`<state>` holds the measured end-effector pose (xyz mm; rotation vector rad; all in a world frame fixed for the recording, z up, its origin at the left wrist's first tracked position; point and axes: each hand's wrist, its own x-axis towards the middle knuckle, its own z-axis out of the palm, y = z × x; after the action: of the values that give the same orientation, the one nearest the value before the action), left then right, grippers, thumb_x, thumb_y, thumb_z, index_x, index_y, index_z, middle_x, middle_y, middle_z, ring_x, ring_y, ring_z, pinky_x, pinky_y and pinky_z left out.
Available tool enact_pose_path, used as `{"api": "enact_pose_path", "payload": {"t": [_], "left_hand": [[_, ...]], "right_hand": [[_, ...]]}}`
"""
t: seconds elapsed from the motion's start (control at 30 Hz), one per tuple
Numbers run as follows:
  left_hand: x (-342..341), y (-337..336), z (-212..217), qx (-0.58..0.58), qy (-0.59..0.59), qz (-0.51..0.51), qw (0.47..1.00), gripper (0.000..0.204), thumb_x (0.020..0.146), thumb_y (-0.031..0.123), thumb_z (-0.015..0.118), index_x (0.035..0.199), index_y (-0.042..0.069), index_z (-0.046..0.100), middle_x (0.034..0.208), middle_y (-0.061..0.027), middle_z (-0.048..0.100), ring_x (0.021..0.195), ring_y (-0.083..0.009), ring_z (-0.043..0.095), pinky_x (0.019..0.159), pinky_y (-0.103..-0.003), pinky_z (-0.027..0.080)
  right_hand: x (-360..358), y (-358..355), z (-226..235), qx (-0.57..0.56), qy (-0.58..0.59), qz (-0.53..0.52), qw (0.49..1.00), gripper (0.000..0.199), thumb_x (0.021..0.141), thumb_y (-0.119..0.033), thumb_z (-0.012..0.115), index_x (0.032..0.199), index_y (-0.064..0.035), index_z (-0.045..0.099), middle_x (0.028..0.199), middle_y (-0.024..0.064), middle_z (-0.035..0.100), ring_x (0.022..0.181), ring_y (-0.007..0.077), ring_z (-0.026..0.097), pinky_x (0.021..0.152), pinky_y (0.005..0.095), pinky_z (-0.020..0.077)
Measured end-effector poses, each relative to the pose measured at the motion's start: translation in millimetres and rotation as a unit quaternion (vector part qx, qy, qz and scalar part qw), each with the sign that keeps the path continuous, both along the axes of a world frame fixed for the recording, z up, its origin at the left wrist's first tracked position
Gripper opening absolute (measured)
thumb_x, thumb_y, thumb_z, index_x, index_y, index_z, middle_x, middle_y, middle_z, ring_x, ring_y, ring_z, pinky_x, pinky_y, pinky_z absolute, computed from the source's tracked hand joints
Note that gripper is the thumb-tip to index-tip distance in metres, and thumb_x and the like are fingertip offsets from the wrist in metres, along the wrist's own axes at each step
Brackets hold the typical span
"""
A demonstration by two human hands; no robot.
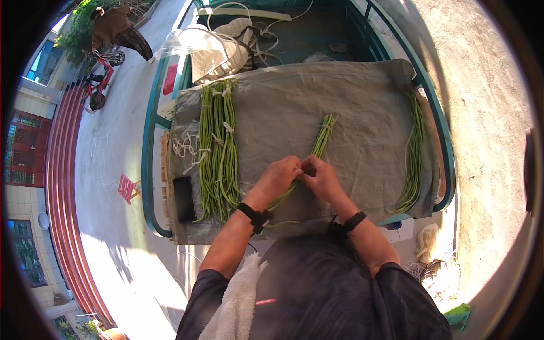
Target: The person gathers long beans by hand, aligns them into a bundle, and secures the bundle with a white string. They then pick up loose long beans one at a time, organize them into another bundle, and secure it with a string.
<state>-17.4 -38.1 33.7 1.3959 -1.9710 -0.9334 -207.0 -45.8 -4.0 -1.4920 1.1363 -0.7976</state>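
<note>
A bundle of long green beans (321, 137) lies on a grey cloth (294, 96) that covers a cart bed. My left hand (279, 175) and my right hand (320, 177) meet over the bundle's middle, fingers pinched together on it. Both wrists wear black bands. Several tied bundles of long beans (218, 153) lie side by side at the cloth's left. A looser bunch of long beans (413, 153) lies along the right edge.
White strings (184, 148) and a black phone (184, 198) lie at the cloth's left edge. A white basket (212, 54) and cords sit in the teal cart (148, 141) behind. A red stool (127, 188) and a red tricycle (99, 79) stand on the pavement to the left.
</note>
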Motion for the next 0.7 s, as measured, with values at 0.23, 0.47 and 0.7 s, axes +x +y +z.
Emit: {"api": "enact_pose_path", "payload": {"t": [0.23,0.47,0.7], "left_hand": [[1.5,-1.8,-3.2,0.023,0.05,0.005,0.998,0.019,0.09,0.013,0.073,0.1,0.002,0.061,0.089,-0.0168,0.067,0.079,-0.0343,0.066,0.071,-0.041,0.052],[-2.7,-2.2,-22.6,0.077,0.16,0.098,0.979,0.029,0.087,0.007,0.079,0.105,0.002,0.056,0.082,-0.0067,0.067,0.075,-0.0136,0.064,0.066,-0.031,0.052],[4.1,-7.0,-39.3,0.21,0.259,0.124,0.935,0.042,0.086,0.002,0.081,0.109,0.004,0.045,0.079,-0.0061,0.066,0.069,-0.0115,0.064,0.059,-0.027,0.05]], "right_hand": [[2.9,3.3,-10.0,0.093,-0.077,-0.018,0.993,0.021,0.09,-0.013,0.078,0.101,-0.003,0.063,0.091,0.0026,0.068,0.082,0.0077,0.063,0.07,0.027,0.0529],[6.0,-3.0,-23.1,0.118,-0.155,-0.012,0.981,0.028,0.088,-0.011,0.079,0.104,-0.004,0.057,0.092,0.0006,0.064,0.078,0.0072,0.06,0.066,0.0256,0.0511],[3.7,0.4,-14.5,0.011,-0.097,-0.012,0.995,0.028,0.085,-0.005,0.074,0.106,-0.0049,0.056,0.086,0.002,0.063,0.076,0.0093,0.061,0.067,0.0277,0.0507]]}}
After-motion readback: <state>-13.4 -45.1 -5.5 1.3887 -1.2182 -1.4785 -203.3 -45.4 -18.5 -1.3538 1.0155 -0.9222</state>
